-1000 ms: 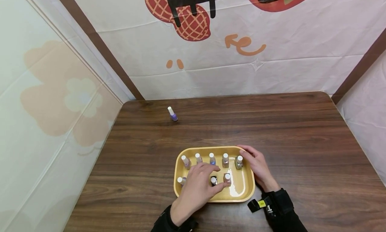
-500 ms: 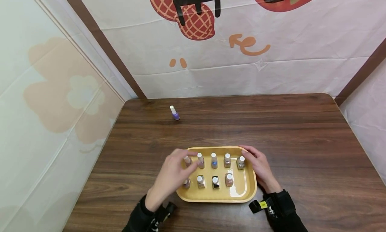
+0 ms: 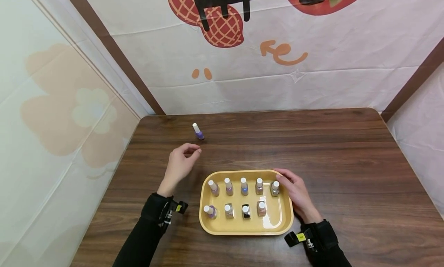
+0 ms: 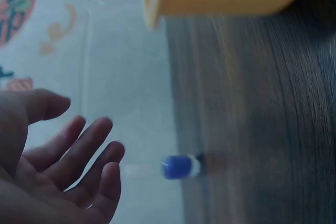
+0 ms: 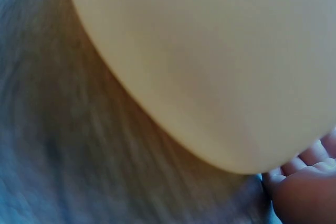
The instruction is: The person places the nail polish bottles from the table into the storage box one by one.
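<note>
A purple nail polish bottle with a white cap (image 3: 198,131) stands near the table's back edge. Just in front of it is my left hand (image 3: 180,163), holding nothing, its fingers loosely bent and apart from the bottle. The left wrist view shows that hand (image 4: 68,156) with the blurred purple bottle (image 4: 178,167) beyond the fingertips. My right hand (image 3: 298,193) grips the right end of a yellow tray (image 3: 246,233), thumb at the rim. Two rows of nail polish bottles, among them a blue one (image 3: 244,187) and a black one (image 3: 246,211), stand in the tray.
The brown wooden table (image 3: 347,163) extends on all sides of the tray. Behind it hangs a white printed cloth (image 3: 243,89), and a pale flowered panel (image 3: 69,143) borders the left side.
My left hand has moved from above the tray's bottles, leftward and away from me, toward the lone purple bottle. The right hand stays at the tray's end.
</note>
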A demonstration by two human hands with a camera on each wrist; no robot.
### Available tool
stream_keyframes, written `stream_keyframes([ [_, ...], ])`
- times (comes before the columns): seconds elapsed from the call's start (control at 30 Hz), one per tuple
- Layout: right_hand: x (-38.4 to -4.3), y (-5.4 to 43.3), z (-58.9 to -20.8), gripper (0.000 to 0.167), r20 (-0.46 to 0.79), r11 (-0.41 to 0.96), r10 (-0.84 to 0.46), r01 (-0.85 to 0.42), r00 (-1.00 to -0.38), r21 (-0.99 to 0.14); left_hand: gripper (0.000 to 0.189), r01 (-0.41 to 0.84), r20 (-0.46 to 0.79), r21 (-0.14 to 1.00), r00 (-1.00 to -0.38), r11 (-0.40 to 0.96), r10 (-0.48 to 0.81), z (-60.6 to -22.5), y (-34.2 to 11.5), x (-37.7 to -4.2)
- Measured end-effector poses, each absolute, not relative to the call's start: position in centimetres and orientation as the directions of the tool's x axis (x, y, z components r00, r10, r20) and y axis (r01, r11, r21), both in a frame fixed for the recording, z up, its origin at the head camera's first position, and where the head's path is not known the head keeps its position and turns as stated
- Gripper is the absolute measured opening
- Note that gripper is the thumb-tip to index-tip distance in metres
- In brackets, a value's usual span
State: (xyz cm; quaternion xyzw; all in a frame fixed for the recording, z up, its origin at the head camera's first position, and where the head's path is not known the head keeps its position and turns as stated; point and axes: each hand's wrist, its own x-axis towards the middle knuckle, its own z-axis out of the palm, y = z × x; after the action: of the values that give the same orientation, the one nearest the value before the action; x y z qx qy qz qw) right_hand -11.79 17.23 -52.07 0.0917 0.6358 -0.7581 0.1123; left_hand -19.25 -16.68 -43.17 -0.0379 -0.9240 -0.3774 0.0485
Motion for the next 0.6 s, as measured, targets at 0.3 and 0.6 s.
stream_keyframes([
  [0.3,-11.8,17.4,-52.3,0.047,-0.273,-0.196,-0.049,0.277,-0.961,-0.941,0.027,-0.062,0.061,0.723,-0.986,0.688,-0.152,-46.0,-17.2,-23.8],
  [0.6,-12.0,17.4,-52.5,0.047,-0.274,-0.194,-0.051,0.278,-0.960,-0.941,0.031,-0.239,-0.085,0.826,-0.948,0.510,-0.306,-47.9,-17.1,-26.5],
])
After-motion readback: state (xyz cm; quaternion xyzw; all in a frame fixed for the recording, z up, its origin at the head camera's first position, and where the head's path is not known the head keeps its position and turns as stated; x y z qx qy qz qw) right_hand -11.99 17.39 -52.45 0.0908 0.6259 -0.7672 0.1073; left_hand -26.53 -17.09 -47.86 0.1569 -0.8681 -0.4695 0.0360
